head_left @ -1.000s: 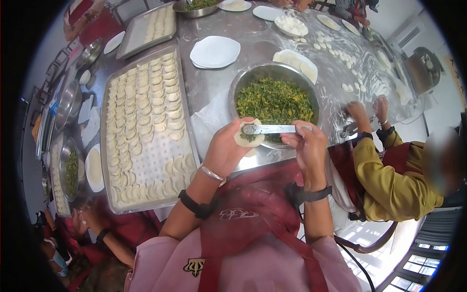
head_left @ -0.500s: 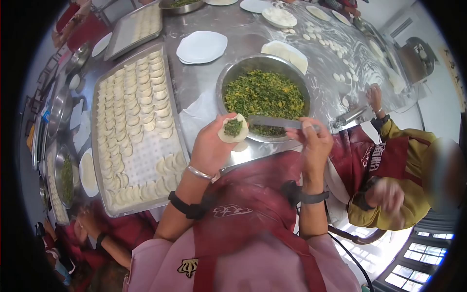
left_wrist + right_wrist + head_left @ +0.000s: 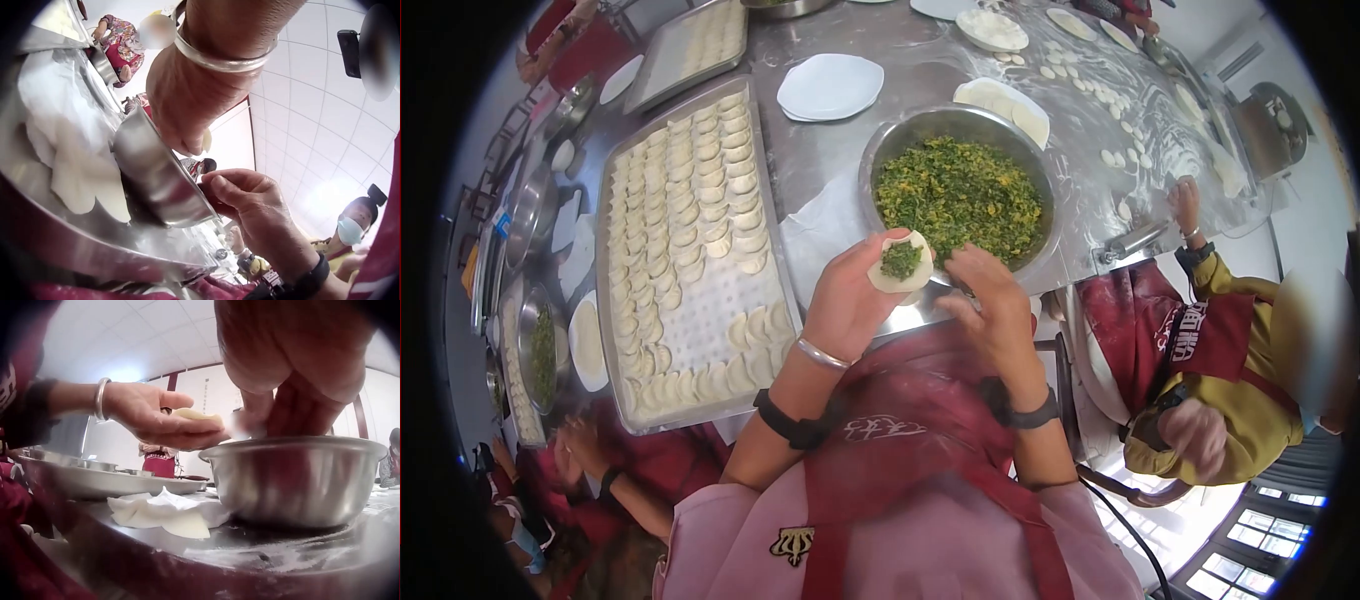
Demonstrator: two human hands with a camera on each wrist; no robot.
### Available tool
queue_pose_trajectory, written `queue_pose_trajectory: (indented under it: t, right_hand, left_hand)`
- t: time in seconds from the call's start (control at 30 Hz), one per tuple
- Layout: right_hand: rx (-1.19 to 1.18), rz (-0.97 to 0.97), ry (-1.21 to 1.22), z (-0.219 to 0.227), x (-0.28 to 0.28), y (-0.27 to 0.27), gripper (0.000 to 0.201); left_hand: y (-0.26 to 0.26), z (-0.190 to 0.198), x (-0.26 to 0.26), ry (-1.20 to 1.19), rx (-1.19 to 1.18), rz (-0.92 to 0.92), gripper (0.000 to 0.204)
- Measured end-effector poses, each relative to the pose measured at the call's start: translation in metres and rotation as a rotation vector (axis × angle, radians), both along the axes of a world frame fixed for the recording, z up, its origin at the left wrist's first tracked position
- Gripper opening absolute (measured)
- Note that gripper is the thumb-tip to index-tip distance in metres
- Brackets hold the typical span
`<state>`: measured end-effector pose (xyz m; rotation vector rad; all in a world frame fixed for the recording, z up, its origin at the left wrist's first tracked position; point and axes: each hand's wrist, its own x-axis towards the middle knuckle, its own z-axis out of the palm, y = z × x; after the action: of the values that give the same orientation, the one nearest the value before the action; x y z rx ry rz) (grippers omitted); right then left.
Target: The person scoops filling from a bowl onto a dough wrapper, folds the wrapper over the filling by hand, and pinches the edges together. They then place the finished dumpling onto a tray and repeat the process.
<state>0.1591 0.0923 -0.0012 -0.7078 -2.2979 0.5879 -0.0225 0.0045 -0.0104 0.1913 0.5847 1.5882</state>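
Note:
A round dumpling wrapper (image 3: 918, 268) topped with chopped green filling (image 3: 901, 261) lies on my upturned left hand (image 3: 848, 290). In the right wrist view the fingers of that left hand (image 3: 156, 415) extend fairly straight beneath the wrapper (image 3: 199, 415), with the thumb raised above it. My right hand (image 3: 992, 300) is just right of the wrapper, over the near rim of a steel bowl (image 3: 1050, 200) of green and yellow filling. Seen from the left wrist, the right hand's fingers (image 3: 228, 190) bend down at the rim. The spatula is not visible now; I cannot tell whether this hand holds it.
Left of the bowl a perforated tray (image 3: 710, 310) holds rows of folded dumplings. Beyond are stacked white plates (image 3: 830, 88) and a plate of wrappers (image 3: 1003, 108). Small dough pieces (image 3: 1100, 95) lie on the floury table. A person in a yellow sleeve (image 3: 1240, 440) sits at right.
The spatula was over the wrapper, then drew off to the right, uncovering the filling; it no longer shows. My right hand has come back left and lower, beside the wrapper.

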Motion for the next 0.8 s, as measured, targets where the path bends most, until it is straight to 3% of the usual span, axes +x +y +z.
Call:
queue_pose_trajectory:
  t: [0.2, 0.4, 0.5, 0.6, 0.7, 0.8]
  right_hand:
    - [0.115, 0.121, 0.13, 0.021, -0.011, -0.011, 0.037]
    - [0.168, 0.148, 0.205, 0.019, -0.017, -0.009, 0.03]
    - [0.141, 0.12, 0.258, 0.021, -0.021, -0.009, 0.026]
    - [0.106, 0.082, 0.312, 0.027, -0.027, -0.012, 0.023]
    - [0.093, 0.058, 0.349, 0.029, -0.032, -0.012, 0.021]
    - [0.092, 0.046, 0.383, 0.028, -0.036, -0.012, 0.02]
  left_hand:
    - [-0.005, 0.014, 0.007, -0.116, 0.016, 0.001, 0.039]
    - [-0.01, 0.021, 0.01, -0.019, 0.05, -0.017, 0.044]
    - [-0.016, 0.034, 0.016, 0.195, 0.07, -0.014, 0.047]
    - [-0.019, 0.034, 0.017, 0.624, 0.021, -0.061, 0.051]
    - [-0.016, 0.032, 0.028, 0.745, -0.011, 0.125, 0.044]
    - [-0.019, 0.039, 0.023, 0.809, -0.035, 0.053, 0.046]
